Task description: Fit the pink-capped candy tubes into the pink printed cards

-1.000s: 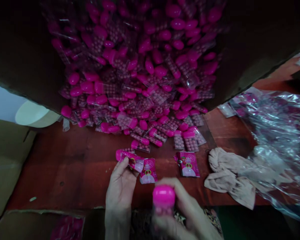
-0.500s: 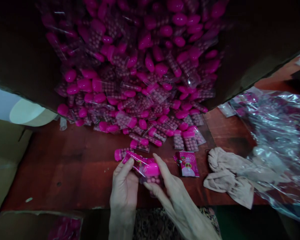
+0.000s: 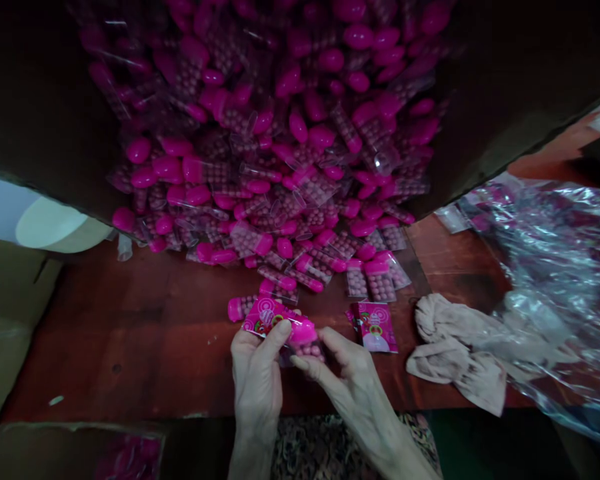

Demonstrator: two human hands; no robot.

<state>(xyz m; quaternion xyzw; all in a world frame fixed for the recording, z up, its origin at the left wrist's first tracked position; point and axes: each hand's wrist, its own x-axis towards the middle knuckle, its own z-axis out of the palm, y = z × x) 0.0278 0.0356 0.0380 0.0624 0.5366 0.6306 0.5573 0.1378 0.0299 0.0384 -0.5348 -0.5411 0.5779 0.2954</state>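
Note:
My left hand (image 3: 258, 373) is closed on a pink printed sleeve (image 3: 263, 315), thumb on top and fingers beneath. The pink cap of a small clear candy container (image 3: 307, 349) meets the sleeve's right end; how far it sits inside I cannot tell. Thumb and fingers of my right hand (image 3: 353, 377) pinch the container's clear body, which holds pink balls. Just beyond my left hand lies another capped container (image 3: 240, 307). More printed sleeves (image 3: 377, 327) lie on the table to the right of my right hand.
A large dark open box (image 3: 500, 87) tipped toward me spills many similar containers (image 3: 300, 187) onto the reddish wooden table (image 3: 130, 320). At right are a crumpled cloth (image 3: 455, 353) and clear plastic bags (image 3: 570, 287). A pale bowl (image 3: 55, 227) and cardboard box (image 3: 10, 320) stand left.
The sleeve has turned so its printed face shows more. My left hand has shifted slightly right, its thumb now near the cap, and my right fingers have drawn back lower along the container.

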